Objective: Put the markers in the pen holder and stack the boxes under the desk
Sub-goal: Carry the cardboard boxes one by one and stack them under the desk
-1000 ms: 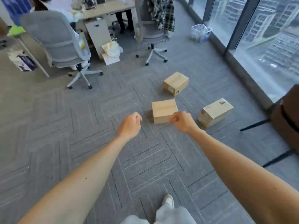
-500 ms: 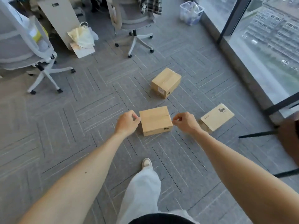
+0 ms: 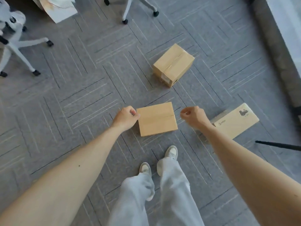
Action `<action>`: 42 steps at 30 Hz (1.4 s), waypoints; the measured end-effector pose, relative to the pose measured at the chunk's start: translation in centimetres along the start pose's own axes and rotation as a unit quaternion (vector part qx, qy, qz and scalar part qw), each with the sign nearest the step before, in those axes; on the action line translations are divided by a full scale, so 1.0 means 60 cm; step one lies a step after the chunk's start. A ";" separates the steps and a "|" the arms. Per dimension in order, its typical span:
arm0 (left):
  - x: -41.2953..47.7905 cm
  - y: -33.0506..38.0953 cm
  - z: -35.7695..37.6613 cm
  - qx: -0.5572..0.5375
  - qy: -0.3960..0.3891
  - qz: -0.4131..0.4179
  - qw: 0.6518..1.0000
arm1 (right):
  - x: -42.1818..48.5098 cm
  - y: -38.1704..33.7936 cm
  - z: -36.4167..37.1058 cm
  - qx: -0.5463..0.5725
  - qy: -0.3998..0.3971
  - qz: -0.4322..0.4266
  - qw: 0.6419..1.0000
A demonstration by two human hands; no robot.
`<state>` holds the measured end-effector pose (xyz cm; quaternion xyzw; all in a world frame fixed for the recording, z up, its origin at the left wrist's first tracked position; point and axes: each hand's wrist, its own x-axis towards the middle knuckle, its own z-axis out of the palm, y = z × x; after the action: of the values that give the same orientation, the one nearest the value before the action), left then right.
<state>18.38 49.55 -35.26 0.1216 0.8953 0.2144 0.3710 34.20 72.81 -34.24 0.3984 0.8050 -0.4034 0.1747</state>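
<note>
- Three cardboard boxes lie on the grey carpet (image 3: 68, 101), none stacked.
- The nearest box (image 3: 156, 119) sits at the centre of the view, flat, its taped top facing up, between the two hands.
- A second box (image 3: 174, 64) lies at about 1 o'clock from the nearest one, well apart from it, turned at an angle with a label on its near end.
- A pale flat box (image 3: 236, 120) lies at 3 o'clock, partly hidden behind the right forearm.
- The left hand (image 3: 126, 118) is at the nearest box's 9 o'clock edge, fingers curled in loosely, grasping nothing; whether it touches the box I cannot tell.
- The right hand (image 3: 193, 117) hangs just off the 3 o'clock edge, apart from the box, fingers loosely curled and holding nothing.
- Two shoes (image 3: 171, 151) and light trouser legs (image 3: 156, 196) stand at 6 o'clock, near the box.
- Two chair bases on castors show: one (image 3: 19, 46) at 10 o'clock, one (image 3: 140, 8) at 12 o'clock.
- A pale bag (image 3: 60, 8) lies at 11 o'clock.
- A dark thin leg (image 3: 278, 145) crosses the floor at 4 o'clock.
- No markers or pen holder in view.
</note>
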 end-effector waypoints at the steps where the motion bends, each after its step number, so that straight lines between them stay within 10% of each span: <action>1: 0.037 -0.010 0.016 -0.006 -0.005 -0.014 1.000 | 0.040 0.012 0.011 -0.008 -0.012 0.004 1.000; 18: 0.569 -0.333 0.413 -0.076 -0.091 -0.194 0.974 | 0.554 0.314 0.384 -0.063 -0.050 0.136 0.987; 42: 0.539 -0.333 0.432 -0.182 -0.019 -0.125 0.975 | 0.548 0.384 0.407 0.145 0.031 0.144 0.978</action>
<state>13.30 51.84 -80.96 -0.0567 0.8422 0.3232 0.4279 30.81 78.20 -80.80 0.5437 0.6771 -0.4737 0.1467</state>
